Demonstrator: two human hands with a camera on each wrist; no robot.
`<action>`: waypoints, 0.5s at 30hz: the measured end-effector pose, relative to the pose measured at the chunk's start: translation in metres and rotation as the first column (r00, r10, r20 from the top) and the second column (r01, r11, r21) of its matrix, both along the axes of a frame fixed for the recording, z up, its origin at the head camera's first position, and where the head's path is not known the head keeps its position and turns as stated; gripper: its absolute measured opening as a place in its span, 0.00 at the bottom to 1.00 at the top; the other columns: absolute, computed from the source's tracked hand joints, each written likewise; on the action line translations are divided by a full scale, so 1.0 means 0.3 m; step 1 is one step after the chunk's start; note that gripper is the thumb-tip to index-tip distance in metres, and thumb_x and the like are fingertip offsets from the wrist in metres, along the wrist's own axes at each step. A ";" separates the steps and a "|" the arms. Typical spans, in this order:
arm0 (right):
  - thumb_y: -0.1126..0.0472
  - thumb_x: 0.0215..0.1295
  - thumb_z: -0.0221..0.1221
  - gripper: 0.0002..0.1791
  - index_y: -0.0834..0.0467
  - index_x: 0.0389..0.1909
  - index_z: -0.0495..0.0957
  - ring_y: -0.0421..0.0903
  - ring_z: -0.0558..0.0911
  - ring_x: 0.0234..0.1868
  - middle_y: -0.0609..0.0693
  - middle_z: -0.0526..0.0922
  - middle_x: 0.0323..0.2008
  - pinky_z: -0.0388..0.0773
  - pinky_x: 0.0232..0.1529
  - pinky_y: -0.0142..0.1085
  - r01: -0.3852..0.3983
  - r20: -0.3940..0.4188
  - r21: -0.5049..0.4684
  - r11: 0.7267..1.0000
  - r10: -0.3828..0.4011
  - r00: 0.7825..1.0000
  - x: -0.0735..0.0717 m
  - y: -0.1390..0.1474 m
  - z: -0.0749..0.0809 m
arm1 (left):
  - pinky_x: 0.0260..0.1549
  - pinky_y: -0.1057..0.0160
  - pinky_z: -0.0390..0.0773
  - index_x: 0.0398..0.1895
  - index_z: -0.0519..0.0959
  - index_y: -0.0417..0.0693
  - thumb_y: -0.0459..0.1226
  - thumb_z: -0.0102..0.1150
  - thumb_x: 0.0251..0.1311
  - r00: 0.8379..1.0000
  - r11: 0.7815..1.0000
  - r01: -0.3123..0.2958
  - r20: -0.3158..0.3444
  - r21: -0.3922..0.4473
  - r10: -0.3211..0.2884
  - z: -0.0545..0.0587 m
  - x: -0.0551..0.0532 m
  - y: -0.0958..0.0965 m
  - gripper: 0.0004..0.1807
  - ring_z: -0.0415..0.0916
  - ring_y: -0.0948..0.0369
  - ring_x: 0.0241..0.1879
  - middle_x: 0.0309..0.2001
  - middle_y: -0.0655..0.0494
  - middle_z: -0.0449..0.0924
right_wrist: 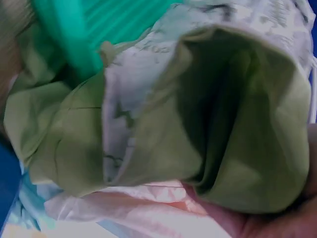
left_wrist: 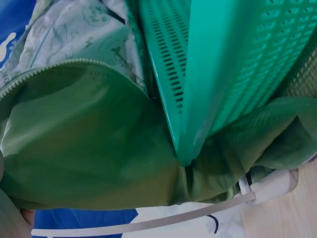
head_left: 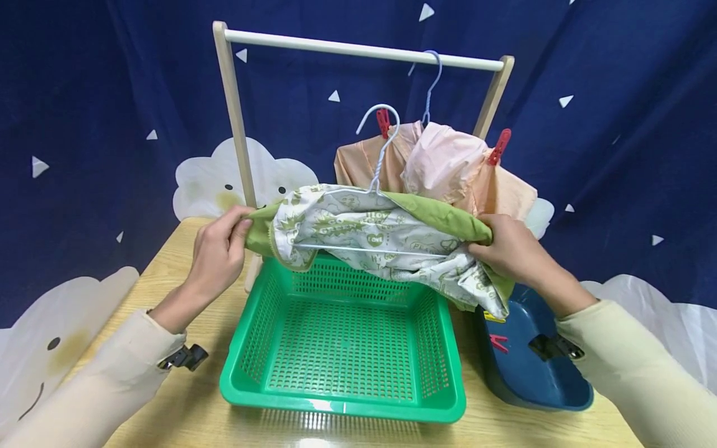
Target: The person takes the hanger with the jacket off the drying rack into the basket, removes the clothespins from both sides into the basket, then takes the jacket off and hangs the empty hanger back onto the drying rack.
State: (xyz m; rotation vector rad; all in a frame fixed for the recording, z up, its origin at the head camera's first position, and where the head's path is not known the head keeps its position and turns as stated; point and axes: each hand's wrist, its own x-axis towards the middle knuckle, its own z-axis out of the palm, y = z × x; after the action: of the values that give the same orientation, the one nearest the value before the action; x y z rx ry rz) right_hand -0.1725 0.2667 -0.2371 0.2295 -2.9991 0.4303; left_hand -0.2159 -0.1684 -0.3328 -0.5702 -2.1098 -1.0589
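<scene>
A green jacket (head_left: 437, 214) with a white printed lining hangs open above the basket, a pale hanger (head_left: 383, 155) inside it. The hanger's hook points up and is off the rail. My left hand (head_left: 220, 249) pinches the jacket's green cloth at its left end. At the other end my right hand (head_left: 506, 249) grips the green cloth, thumb toward the lining. A zipper edge curves across the jacket (left_wrist: 89, 144) in the left wrist view. In the right wrist view, the fingers of my right hand (right_wrist: 262, 223) lie under a gaping green fold.
Behind stands a wooden rack with a white rail (head_left: 358, 48). A peach garment (head_left: 442, 162) hangs there on a bluish hanger, with red clothespins (head_left: 499, 147) on it. Below is a green basket (head_left: 342, 398); at right, a dark blue bin (head_left: 543, 379) with pink and yellow clothespins.
</scene>
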 end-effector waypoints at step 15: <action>0.59 0.63 0.62 0.13 0.58 0.21 0.73 0.38 0.69 0.18 0.42 0.67 0.17 0.68 0.20 0.32 -0.022 0.305 -0.163 0.986 0.072 0.950 0.013 0.063 -0.022 | 0.28 0.69 0.63 0.39 0.82 0.35 0.26 0.55 0.68 0.997 1.000 -0.004 -0.077 0.016 0.006 0.015 0.001 -0.015 0.06 0.66 0.61 0.24 0.32 0.41 0.84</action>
State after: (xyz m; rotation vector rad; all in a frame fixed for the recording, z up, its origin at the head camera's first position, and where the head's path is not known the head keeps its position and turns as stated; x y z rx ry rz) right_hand -0.1686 0.2856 -0.2437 0.2404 -3.2457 0.7732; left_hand -0.2157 -0.1731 -0.3282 -0.5885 -2.0328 -1.0337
